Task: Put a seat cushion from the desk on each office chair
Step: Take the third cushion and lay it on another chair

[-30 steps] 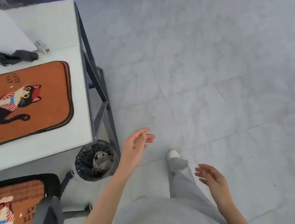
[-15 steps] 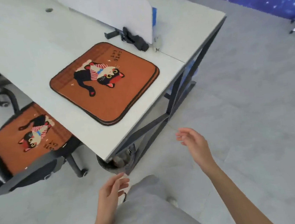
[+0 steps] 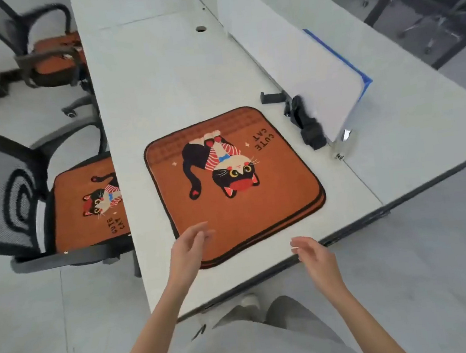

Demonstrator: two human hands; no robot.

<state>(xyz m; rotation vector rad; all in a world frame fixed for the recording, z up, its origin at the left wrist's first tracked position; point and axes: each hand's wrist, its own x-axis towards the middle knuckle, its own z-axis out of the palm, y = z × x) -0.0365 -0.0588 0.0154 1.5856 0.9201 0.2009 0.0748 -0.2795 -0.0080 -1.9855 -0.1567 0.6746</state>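
Note:
A stack of orange seat cushions (image 3: 269,201) with a black cat picture lies on the white desk (image 3: 164,91), near its front end. My left hand (image 3: 188,251) hovers open over the stack's near left corner. My right hand (image 3: 315,257) is open over the desk's front edge, just right of the stack's near edge. Neither hand grips anything. The near office chair (image 3: 2,196) at the desk's left side carries one such cushion (image 3: 86,222). A farther chair (image 3: 46,49) holds another orange cushion (image 3: 53,60).
A white divider panel (image 3: 291,62) with a blue edge stands along the desk's middle, held by black clamps (image 3: 307,127). Cable holes (image 3: 201,29) dot the desktop. More chair bases (image 3: 423,24) stand at the back right. Grey tiled floor (image 3: 425,247) surrounds the desk.
My view has turned from the floor to face the desk's end. Both hands have come up and forward to the near edge of the cushion stack.

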